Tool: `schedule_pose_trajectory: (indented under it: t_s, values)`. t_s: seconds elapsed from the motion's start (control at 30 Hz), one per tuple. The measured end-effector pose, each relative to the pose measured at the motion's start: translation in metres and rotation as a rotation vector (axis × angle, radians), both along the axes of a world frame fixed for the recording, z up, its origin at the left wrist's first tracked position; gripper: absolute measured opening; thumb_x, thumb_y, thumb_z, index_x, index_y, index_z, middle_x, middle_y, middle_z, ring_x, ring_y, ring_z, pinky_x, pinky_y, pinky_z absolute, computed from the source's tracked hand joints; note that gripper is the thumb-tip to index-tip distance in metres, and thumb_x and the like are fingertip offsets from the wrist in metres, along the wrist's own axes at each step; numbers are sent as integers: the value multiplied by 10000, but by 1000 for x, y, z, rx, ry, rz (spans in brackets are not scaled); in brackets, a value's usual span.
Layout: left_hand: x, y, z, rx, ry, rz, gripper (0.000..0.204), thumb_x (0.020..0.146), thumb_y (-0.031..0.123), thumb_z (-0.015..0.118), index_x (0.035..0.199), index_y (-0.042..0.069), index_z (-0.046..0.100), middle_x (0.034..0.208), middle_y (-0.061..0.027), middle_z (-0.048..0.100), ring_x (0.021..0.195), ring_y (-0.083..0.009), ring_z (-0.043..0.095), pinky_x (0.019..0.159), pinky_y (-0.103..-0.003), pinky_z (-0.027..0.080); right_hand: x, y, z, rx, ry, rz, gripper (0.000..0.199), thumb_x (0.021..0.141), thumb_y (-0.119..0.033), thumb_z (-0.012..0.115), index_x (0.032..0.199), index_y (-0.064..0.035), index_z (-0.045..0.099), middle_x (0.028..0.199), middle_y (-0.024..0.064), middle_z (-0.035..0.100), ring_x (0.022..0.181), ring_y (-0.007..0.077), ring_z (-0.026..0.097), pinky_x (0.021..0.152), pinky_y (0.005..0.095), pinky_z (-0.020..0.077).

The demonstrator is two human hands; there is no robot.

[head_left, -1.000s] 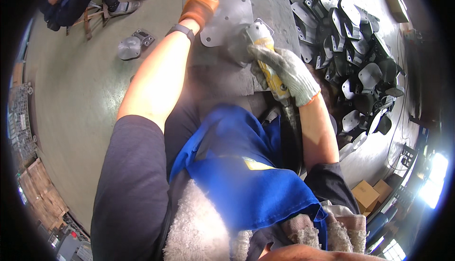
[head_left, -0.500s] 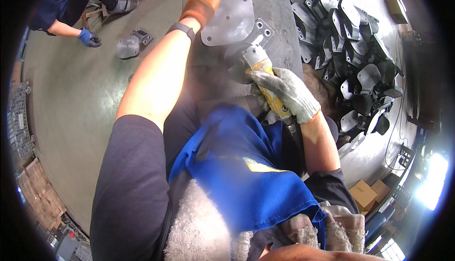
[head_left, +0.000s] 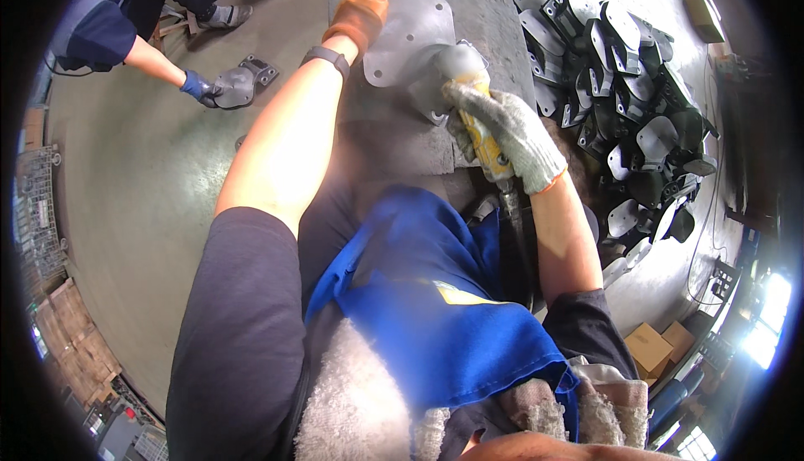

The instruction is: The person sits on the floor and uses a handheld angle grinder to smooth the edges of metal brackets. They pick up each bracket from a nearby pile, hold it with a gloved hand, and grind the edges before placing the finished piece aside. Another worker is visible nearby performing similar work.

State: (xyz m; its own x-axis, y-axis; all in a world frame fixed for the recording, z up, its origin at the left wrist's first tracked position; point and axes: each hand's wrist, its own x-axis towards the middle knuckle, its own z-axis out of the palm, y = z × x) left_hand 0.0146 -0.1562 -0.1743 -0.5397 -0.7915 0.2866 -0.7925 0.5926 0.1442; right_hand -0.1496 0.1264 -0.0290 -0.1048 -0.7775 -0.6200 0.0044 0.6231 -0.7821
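At upper centre of the frame, the left hand in an orange glove [head_left: 360,17] presses flat on a grey steel plate with bolt holes [head_left: 414,34], while the right hand in a grey knit glove [head_left: 507,130] grips a yellow-handled grinder [head_left: 469,101] just below it, its long axis running toward the body. The disc, apparently touching the plate's lower edge, is hidden.
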Motion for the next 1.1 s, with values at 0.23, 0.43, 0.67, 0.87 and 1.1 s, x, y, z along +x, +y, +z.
schedule_pose_trajectory:
  t_s: [0.23, 0.43, 0.67, 0.87, 1.1]
  values:
    - [-2, 23, 33, -48, -73, -48, 172, 928, 25, 633, 1096, 15, 664, 962, -218, 749, 934, -383, 740, 786, -414, 613, -20, -2, 10, -47, -57, -162, 473, 926, -438, 764, 1044, 14, 688, 760, 78, 683, 570, 146, 631, 520, 271, 509]
    - [-1, 18, 29, -98, -170, -108, 172, 923, 14, 623, 1089, 20, 670, 946, -213, 750, 920, -378, 741, 779, -422, 610, -18, -4, 11, -46, -11, -119, 484, 911, -501, 746, 945, -20, 701, 713, 60, 657, 548, 142, 595, 497, 270, 420]
    - [-4, 21, 33, -50, -92, -96, 251, 922, 20, 614, 1171, 33, 639, 943, -210, 748, 915, -387, 735, 779, -437, 604, -19, -3, 14, -31, -47, -150, 466, 918, -441, 775, 1011, 9, 696, 766, 71, 680, 590, 141, 624, 536, 272, 501]
    - [0, 11, 22, -11, -189, -90, 230, 982, 53, 568, 1202, 41, 635, 972, -214, 749, 933, -390, 733, 782, -428, 605, -13, -3, 11, -31, -29, -95, 463, 921, -444, 768, 1002, 6, 694, 752, 64, 659, 582, 135, 606, 527, 271, 481]
    - [-10, 9, 19, 110, -125, 7, 232, 1003, 136, 564, 1170, 56, 702, 1086, -211, 738, 1039, -372, 715, 874, -431, 582, -16, 17, 8, -33, 107, -104, 463, 920, -480, 759, 999, -26, 709, 738, 31, 661, 547, 117, 596, 509, 257, 473]
